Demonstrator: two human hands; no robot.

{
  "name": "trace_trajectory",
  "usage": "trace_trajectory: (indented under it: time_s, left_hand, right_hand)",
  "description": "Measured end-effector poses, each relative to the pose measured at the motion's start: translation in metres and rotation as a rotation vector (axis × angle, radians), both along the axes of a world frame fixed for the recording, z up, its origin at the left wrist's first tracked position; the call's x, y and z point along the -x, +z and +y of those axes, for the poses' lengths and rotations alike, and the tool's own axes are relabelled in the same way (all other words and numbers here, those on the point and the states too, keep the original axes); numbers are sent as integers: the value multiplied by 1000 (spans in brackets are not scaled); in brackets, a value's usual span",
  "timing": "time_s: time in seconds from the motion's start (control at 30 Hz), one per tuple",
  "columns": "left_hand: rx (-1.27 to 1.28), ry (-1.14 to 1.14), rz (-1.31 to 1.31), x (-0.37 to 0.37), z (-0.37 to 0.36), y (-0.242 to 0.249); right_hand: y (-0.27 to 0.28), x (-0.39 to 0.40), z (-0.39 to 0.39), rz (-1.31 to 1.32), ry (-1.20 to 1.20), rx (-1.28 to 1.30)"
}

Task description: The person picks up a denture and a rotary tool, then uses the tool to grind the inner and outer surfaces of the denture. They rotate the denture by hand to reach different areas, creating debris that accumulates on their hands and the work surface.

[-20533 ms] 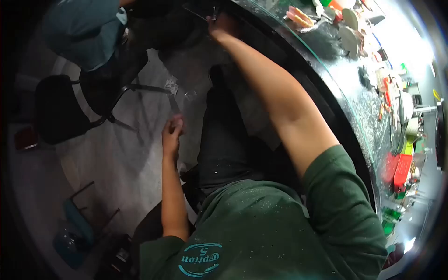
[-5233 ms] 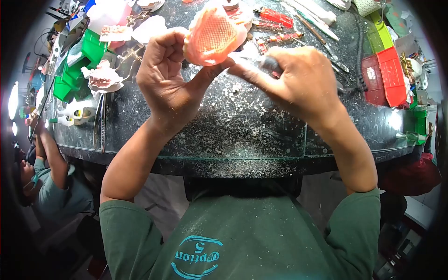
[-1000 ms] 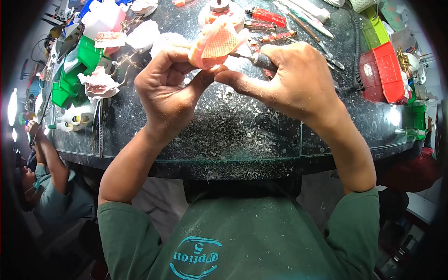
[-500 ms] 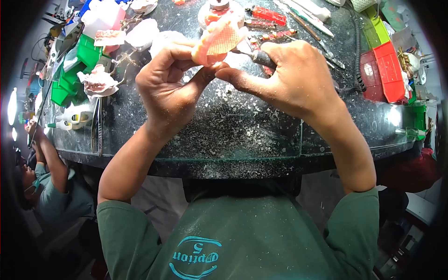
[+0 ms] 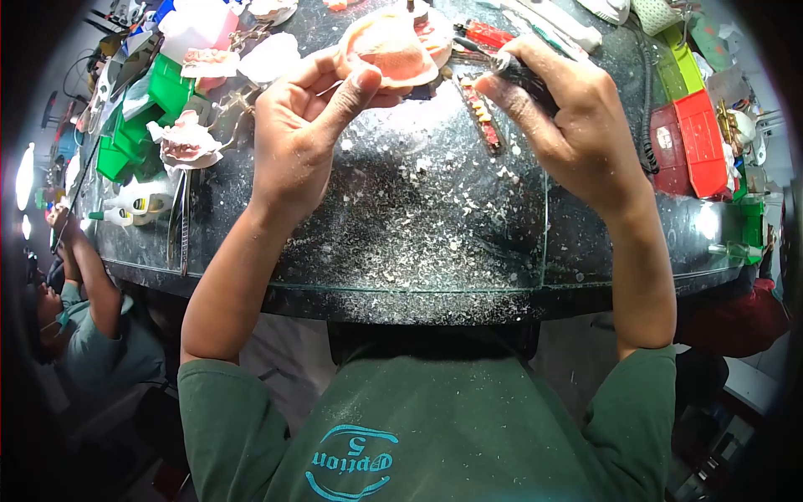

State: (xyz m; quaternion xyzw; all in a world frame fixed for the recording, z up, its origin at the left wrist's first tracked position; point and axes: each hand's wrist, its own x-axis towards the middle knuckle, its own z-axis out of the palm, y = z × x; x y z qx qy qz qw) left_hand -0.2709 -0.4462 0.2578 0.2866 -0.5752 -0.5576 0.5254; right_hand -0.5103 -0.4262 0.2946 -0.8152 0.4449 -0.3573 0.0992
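Observation:
My left hand (image 5: 305, 125) pinches a pink denture base (image 5: 389, 50) between thumb and fingers, its curved face turned up toward me. In my right hand (image 5: 565, 117) is a dark rotary handpiece (image 5: 529, 82), with its thin bit (image 5: 473, 44) pointing left. A gap separates the bit from the denture. Behind the denture, a round glass jar (image 5: 437, 38) is partly hidden. A red strip of artificial teeth (image 5: 481, 117) lies on the table between my hands.
White dust and chips cover the dark table (image 5: 418, 217). Plaster casts (image 5: 186, 140) and green bins (image 5: 138, 130) stand left. Red bins (image 5: 698, 138) and a coiled cord (image 5: 648, 125) are at right. A co-worker (image 5: 92, 309) sits far left.
The denture has tilted from edge-on to facing me and risen slightly. My right hand has drawn away to the right with the handpiece, uncovering the strip of teeth.

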Motion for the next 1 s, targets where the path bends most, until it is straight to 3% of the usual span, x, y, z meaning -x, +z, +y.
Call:
trace_trajectory:
  time_s: [0.2, 0.47, 0.7, 1.0]
  left_hand:
    - [-117, -176, 78, 2, 1, -3]
    - [-115, -182, -78, -3, 1, -1]
    - [-145, -191, 74, 1, 4, -9]
    - [-149, -103, 16, 3, 5, -6]
  right_hand:
    - [-10, -5, 5, 218, -15, 24]
    - [-14, -9, 9, 452, -115, 54]
    - [-13, -16, 12, 407, -130, -3]
    - [-14, -14, 12, 432, -130, -54]
